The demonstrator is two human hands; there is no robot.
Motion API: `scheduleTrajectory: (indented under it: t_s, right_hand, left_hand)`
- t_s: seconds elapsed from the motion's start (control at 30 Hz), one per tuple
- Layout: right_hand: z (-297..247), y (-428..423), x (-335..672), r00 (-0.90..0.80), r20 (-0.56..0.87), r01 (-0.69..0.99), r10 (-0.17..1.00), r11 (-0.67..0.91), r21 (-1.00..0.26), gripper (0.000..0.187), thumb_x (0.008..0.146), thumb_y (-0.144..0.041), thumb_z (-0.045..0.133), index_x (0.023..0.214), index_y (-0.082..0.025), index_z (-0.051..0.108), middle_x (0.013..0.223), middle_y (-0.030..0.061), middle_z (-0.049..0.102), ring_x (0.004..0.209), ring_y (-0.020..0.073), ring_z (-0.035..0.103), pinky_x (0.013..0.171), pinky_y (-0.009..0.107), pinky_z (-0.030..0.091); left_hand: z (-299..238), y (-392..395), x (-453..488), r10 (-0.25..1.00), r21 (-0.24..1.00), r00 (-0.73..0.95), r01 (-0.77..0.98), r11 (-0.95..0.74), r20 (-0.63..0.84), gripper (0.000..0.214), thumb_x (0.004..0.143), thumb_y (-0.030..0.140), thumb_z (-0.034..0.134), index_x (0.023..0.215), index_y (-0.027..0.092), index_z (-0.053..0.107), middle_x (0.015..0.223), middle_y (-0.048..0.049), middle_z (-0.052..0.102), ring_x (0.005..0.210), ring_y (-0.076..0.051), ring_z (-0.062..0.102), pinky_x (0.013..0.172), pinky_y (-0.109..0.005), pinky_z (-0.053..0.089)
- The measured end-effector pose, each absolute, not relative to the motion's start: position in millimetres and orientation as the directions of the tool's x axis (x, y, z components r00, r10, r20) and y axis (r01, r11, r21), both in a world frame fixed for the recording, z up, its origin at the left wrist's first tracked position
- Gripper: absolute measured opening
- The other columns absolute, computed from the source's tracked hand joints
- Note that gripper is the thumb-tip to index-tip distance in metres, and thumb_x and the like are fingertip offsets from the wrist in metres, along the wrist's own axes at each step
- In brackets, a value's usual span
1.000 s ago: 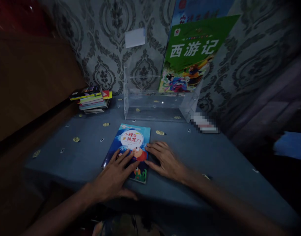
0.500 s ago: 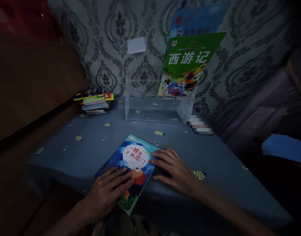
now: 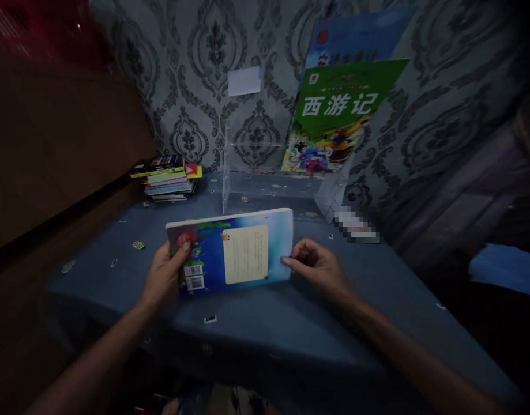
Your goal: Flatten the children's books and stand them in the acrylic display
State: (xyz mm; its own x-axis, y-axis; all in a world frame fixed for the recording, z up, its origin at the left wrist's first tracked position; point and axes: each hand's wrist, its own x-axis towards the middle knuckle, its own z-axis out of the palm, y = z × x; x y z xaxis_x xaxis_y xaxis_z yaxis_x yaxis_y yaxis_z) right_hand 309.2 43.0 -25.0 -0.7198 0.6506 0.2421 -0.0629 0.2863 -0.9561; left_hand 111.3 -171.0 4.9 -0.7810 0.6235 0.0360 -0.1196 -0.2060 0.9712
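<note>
I hold a thin blue picture book (image 3: 239, 252) sideways above the blue table (image 3: 290, 334), its back cover with a pale text panel and barcodes facing me. My left hand (image 3: 163, 276) is closed on the book's left end, thumb over the cover. My right hand (image 3: 319, 266) pinches its right edge. Beyond it stands a clear acrylic book stand (image 3: 265, 190) against the wall. A green-covered book (image 3: 334, 115) leans in the stand, with a blue book (image 3: 355, 37) behind it.
A stack of several small books (image 3: 167, 176) lies at the table's far left corner, beside a brown panel (image 3: 52, 144). Patterned wallpaper (image 3: 204, 57) carries a white card (image 3: 244, 80). A blurred-out white object (image 3: 355, 225) lies right of the stand. Something blue (image 3: 504, 268) sits at the far right.
The book lay front cover up on the table under both flat hands. It slid toward me, then both hands lifted and flipped it, so its back cover faces me now.
</note>
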Motion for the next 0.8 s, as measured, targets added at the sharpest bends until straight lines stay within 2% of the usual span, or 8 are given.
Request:
scheduleTrajectory:
  t_s: [0.07, 0.17, 0.3, 0.4, 0.53, 0.63, 0.73, 0.8]
  right_hand:
    - [-26, 45, 303, -0.687, 0.238, -0.038, 0.687, 0.293, -0.955, 0.042, 0.066, -0.052, 0.080, 0.068, -0.021, 0.052, 0.056, -0.0063, 0.048, 0.048, 0.0093, 0.043, 0.045, 0.022, 0.034]
    - [-34, 52, 296, -0.679, 0.205, 0.007, 0.705, 0.286, -0.958, 0.042, 0.068, -0.054, 0.077, 0.071, -0.022, 0.050, 0.057, -0.0064, 0.048, 0.047, 0.0099, 0.042, 0.043, 0.022, 0.032]
    - [-46, 60, 289, -0.678, 0.185, 0.119, 0.711, 0.355, -0.927, 0.037, 0.071, -0.053, 0.070, 0.072, -0.023, 0.048, 0.054, -0.0073, 0.046, 0.047, 0.0107, 0.040, 0.045, 0.023, 0.030]
    - [-51, 61, 287, -0.677, 0.202, 0.225, 0.708, 0.459, -0.859, 0.028, 0.073, -0.046, 0.065, 0.073, -0.023, 0.048, 0.052, -0.0074, 0.044, 0.049, 0.0120, 0.041, 0.049, 0.025, 0.031]
    - [-49, 61, 288, -0.700, 0.203, 0.318, 0.685, 0.552, -0.771, 0.021, 0.076, -0.041, 0.059, 0.077, -0.024, 0.047, 0.055, -0.0066, 0.048, 0.052, 0.0138, 0.046, 0.052, 0.026, 0.034]
    - [-40, 61, 291, -0.755, 0.142, 0.411, 0.640, 0.630, -0.659, 0.016, 0.079, -0.036, 0.058, 0.083, -0.023, 0.050, 0.057, -0.0064, 0.052, 0.052, 0.0144, 0.050, 0.053, 0.026, 0.035]
    - [-26, 56, 294, -0.789, 0.044, 0.533, 0.613, 0.719, -0.446, 0.012, 0.084, -0.033, 0.059, 0.085, -0.022, 0.056, 0.059, -0.0033, 0.058, 0.054, 0.0169, 0.056, 0.053, 0.026, 0.034]
    - [-20, 49, 292, -0.794, 0.047, 0.570, 0.607, 0.768, -0.291, 0.012, 0.086, -0.033, 0.060, 0.087, -0.021, 0.060, 0.063, 0.0000, 0.063, 0.059, 0.0200, 0.061, 0.055, 0.028, 0.036]
  left_hand:
    - [2, -150, 104, 0.643, 0.959, -0.766, -0.188, -0.213, -0.007, 0.054, 0.061, 0.051, 0.085, 0.096, 0.017, 0.061, 0.067, 0.0040, 0.065, 0.051, -0.011, 0.060, 0.047, -0.021, 0.049]
    - [-11, -128, 87, 0.680, 0.972, -0.732, -0.123, -0.199, 0.047, 0.061, 0.059, 0.041, 0.087, 0.105, 0.019, 0.054, 0.081, 0.0028, 0.068, 0.061, -0.013, 0.064, 0.059, -0.025, 0.054]
    - [-33, -116, 60, 0.751, 0.961, -0.632, 0.278, -0.010, 0.191, 0.060, 0.065, 0.037, 0.079, 0.113, 0.020, 0.047, 0.096, -0.0013, 0.067, 0.082, -0.021, 0.067, 0.076, -0.035, 0.055]
    - [-45, -113, 45, 0.799, 0.762, -0.543, 0.622, 0.178, 0.257, 0.045, 0.073, 0.036, 0.070, 0.110, 0.020, 0.051, 0.102, -0.0048, 0.066, 0.099, -0.028, 0.064, 0.088, -0.043, 0.050]
    - [-52, -113, 36, 0.815, 0.592, -0.541, 0.733, 0.336, 0.207, 0.056, 0.081, 0.043, 0.065, 0.126, 0.016, 0.046, 0.115, -0.0114, 0.064, 0.109, -0.032, 0.061, 0.091, -0.045, 0.049]
    - [-49, -113, 38, 0.788, 0.439, -0.553, 0.800, 0.409, 0.272, 0.070, 0.083, 0.044, 0.065, 0.139, 0.013, 0.036, 0.131, -0.0186, 0.055, 0.122, -0.035, 0.053, 0.098, -0.047, 0.045]
    - [-42, -115, 51, 0.823, 0.233, -0.469, 0.881, 0.411, 0.321, 0.055, 0.088, 0.035, 0.061, 0.135, 0.014, 0.043, 0.137, -0.0199, 0.050, 0.125, -0.037, 0.049, 0.098, -0.052, 0.044]
    - [-38, -115, 66, 0.892, 0.151, -0.320, 0.946, 0.286, 0.318, 0.039, 0.090, 0.027, 0.057, 0.128, 0.017, 0.050, 0.134, -0.0166, 0.053, 0.123, -0.034, 0.051, 0.097, -0.051, 0.046]
